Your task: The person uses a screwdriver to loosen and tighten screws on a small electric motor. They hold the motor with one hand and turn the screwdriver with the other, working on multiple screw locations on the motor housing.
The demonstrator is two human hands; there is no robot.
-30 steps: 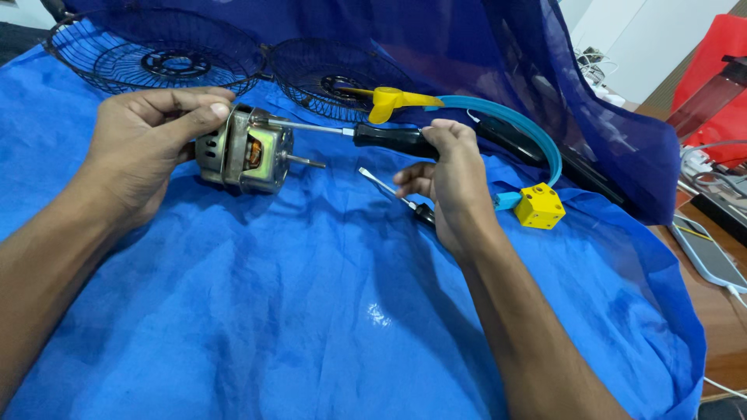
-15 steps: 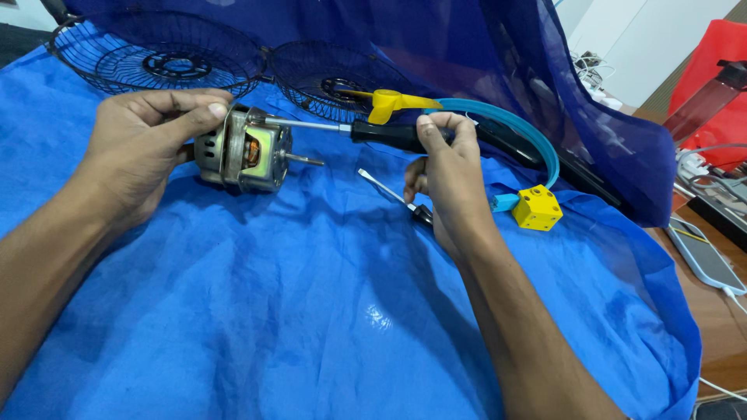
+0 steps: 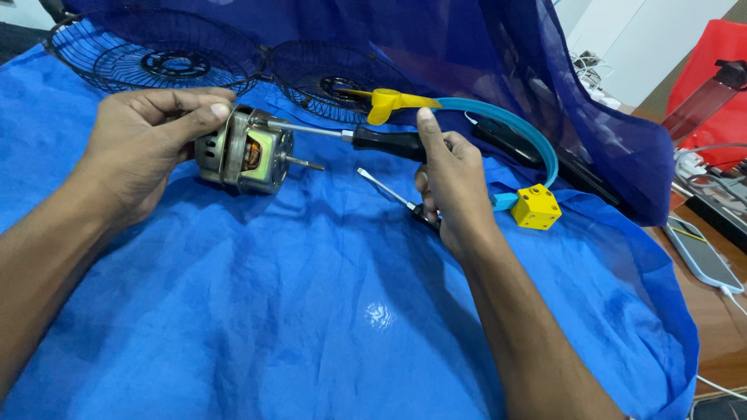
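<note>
My left hand (image 3: 148, 144) grips a small metal fan motor (image 3: 247, 152) with copper windings, holding it just above the blue cloth (image 3: 296, 311). Its shaft points right. My right hand (image 3: 450, 183) is closed on the black handle of a screwdriver (image 3: 366, 140), whose tip meets the top of the motor. A second, smaller screwdriver (image 3: 389, 192) lies on the cloth under my right hand, its handle partly hidden by my fingers.
Two black wire fan guards (image 3: 156, 58) (image 3: 331, 78) lie at the back. A yellow part (image 3: 393, 101), a curved blue band (image 3: 517, 132) and a yellow cube (image 3: 535, 207) sit right of my hand. A phone (image 3: 700, 253) and cables lie on the wooden table at right.
The screwdriver in my right hand has stayed at the motor's top while my fingers shifted on the handle. The motor has tilted slightly in my left hand.
</note>
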